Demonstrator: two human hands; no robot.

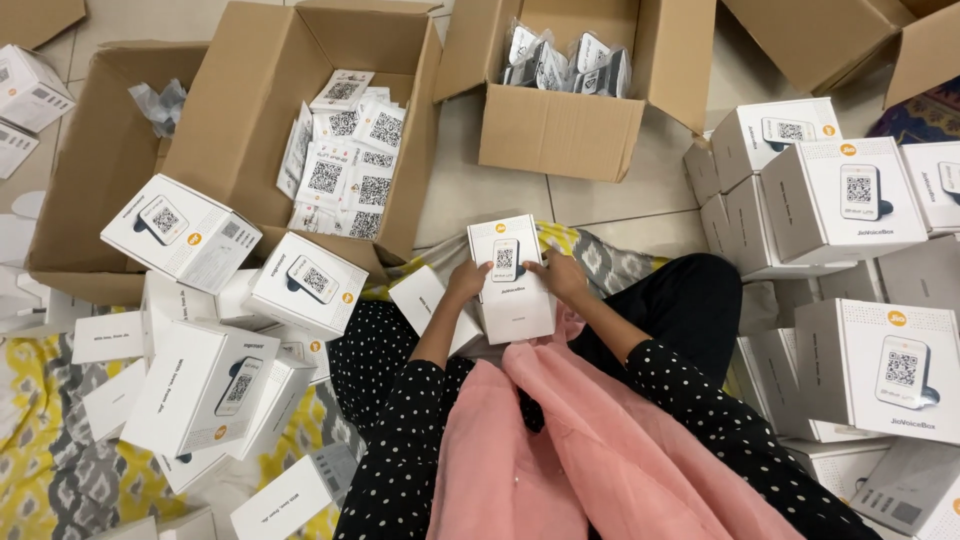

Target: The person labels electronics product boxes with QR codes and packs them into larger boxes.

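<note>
Between the two hands, over the lap, sits a small white cardboard box with a device pictured on its top (510,277). Left hand (466,281) grips its left edge and right hand (557,275) clasps its right edge, fingers curled over the top. Piles of like white boxes (215,310) crowd the left, a taller stack (850,250) the right. Beyond stand an open brown carton of printed cards (345,150) and another of plastic-wrapped parts (565,90). A pink scarf (590,440) hides the lap below the box.
</note>
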